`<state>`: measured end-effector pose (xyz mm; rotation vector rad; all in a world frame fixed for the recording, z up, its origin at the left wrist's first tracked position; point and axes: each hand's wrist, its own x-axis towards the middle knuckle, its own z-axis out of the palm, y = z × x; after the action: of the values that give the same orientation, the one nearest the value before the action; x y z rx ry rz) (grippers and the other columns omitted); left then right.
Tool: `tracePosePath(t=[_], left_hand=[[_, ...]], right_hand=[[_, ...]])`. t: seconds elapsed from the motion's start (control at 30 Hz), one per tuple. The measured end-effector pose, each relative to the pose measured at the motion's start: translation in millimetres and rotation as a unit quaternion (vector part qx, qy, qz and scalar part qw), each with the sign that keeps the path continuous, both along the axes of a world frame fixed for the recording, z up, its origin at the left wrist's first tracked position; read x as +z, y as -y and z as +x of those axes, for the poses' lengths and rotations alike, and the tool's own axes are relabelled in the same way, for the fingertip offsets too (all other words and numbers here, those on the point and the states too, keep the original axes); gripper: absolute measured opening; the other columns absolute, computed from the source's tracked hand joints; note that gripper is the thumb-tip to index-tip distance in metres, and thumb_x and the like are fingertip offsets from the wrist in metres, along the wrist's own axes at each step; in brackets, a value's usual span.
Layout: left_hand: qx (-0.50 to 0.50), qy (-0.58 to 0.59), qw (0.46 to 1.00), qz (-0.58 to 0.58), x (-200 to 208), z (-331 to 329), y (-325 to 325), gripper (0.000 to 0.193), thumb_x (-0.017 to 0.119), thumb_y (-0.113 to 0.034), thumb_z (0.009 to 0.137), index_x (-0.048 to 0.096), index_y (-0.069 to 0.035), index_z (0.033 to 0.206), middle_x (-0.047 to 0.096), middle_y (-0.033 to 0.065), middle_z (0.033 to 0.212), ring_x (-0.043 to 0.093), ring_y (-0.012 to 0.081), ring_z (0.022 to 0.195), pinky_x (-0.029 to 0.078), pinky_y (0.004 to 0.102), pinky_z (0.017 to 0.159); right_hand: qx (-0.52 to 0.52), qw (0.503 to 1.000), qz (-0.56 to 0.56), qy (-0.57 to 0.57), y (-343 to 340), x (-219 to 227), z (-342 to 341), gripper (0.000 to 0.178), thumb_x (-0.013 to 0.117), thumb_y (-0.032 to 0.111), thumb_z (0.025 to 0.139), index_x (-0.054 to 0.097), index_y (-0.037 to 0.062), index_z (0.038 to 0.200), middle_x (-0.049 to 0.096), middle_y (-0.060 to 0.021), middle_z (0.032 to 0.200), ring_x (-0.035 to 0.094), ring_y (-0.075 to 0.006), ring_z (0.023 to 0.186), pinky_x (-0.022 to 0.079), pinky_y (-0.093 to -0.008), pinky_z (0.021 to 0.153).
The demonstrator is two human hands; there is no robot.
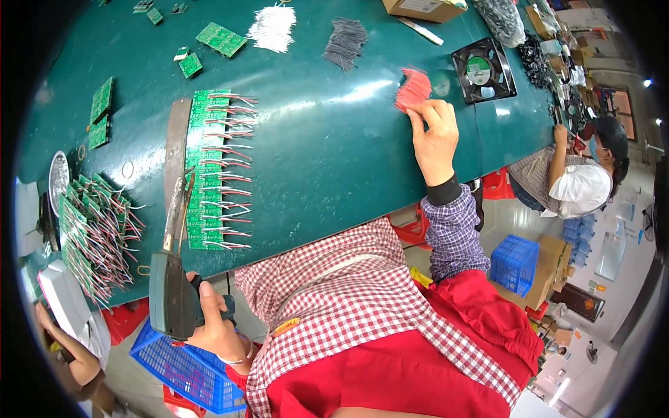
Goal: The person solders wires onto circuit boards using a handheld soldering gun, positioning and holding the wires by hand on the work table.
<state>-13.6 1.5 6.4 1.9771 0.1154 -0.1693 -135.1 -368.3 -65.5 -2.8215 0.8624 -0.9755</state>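
My left hand (212, 322) is wrapped round the handle of a dark green soldering gun (169, 296). Its long metal tip points up over a row of green circuit boards (203, 150), which have short red, white and black wires sticking out to the right. Along the boards' left side lies a brown metal strip (177, 150). Farther right, my right hand (436, 134) pinches at the lower end of a pile of short red wires (415, 88). How many wires sit between the fingertips is too small to tell.
White wires (272, 29) and black wires (345, 43) lie in piles at the back. A square fan (483, 70) stands beyond my right hand. Wired boards (97, 233) are heaped at left, near a round metal dish (59, 177). Another person (582, 174) sits at the right.
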Motion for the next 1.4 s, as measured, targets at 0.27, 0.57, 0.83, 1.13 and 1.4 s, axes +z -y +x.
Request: tracePosePath(t=[0.27, 0.57, 0.83, 1.13, 1.4], left_hand=[[0.057, -0.004, 0.996, -0.071, -6, -3, -7, 0.022, 0.066, 0.003, 0.086, 0.064, 0.007, 0.108, 0.063, 0.0071, 0.078, 0.048, 0.0086, 0.057, 0.036, 0.0231, 0.052], [0.037, -0.023, 0.993, -0.112, -17, -1, -27, 0.035, 0.073, 0.005, 0.083, 0.064, 0.005, 0.116, 0.068, 0.0101, 0.098, 0.057, 0.0091, 0.064, 0.046, 0.0233, 0.054], [0.005, 0.067, 0.995, -0.072, -27, -2, -38, 0.035, 0.068, 0.007, 0.082, 0.061, 0.007, 0.117, 0.069, 0.0156, 0.100, 0.057, 0.0098, 0.059, 0.045, 0.0226, 0.053], [0.012, -0.027, 0.994, -0.104, -25, 2, -39, 0.028, 0.079, 0.000, 0.080, 0.070, 0.005, 0.105, 0.072, 0.0096, 0.098, 0.066, 0.0144, 0.082, 0.053, 0.0286, 0.072], [-0.056, 0.023, 0.997, -0.047, -33, 2, -41, 0.029, 0.070, 0.005, 0.084, 0.065, 0.004, 0.113, 0.065, 0.0065, 0.084, 0.053, 0.0078, 0.058, 0.040, 0.0218, 0.051]], right_hand=[[0.002, 1.000, -0.006, 0.011, -3, 2, 2, 0.009, 0.071, 0.001, 0.080, 0.065, 0.0044, 0.085, 0.063, -0.0111, 0.086, 0.060, -0.0312, 0.084, 0.048, -0.0404, 0.074], [0.190, 0.964, 0.158, 0.093, -99, 33, 91, 0.012, 0.070, -0.004, 0.080, 0.069, 0.0031, 0.089, 0.067, -0.0110, 0.085, 0.063, -0.0273, 0.079, 0.050, -0.0355, 0.073], [0.374, 0.904, 0.194, 0.076, -166, 15, 147, 0.020, 0.074, -0.003, 0.073, 0.069, 0.0064, 0.090, 0.061, -0.0055, 0.080, 0.061, -0.0241, 0.073, 0.050, -0.0345, 0.062], [0.370, 0.907, 0.198, 0.045, -168, 7, 146, 0.018, 0.074, -0.002, 0.074, 0.068, 0.0055, 0.090, 0.060, -0.0054, 0.081, 0.062, -0.0235, 0.074, 0.050, -0.0341, 0.062], [0.364, 0.902, 0.228, 0.038, -167, 9, 144, 0.018, 0.073, -0.003, 0.074, 0.069, 0.0047, 0.090, 0.061, -0.0062, 0.082, 0.062, -0.0243, 0.076, 0.050, -0.0351, 0.064]])
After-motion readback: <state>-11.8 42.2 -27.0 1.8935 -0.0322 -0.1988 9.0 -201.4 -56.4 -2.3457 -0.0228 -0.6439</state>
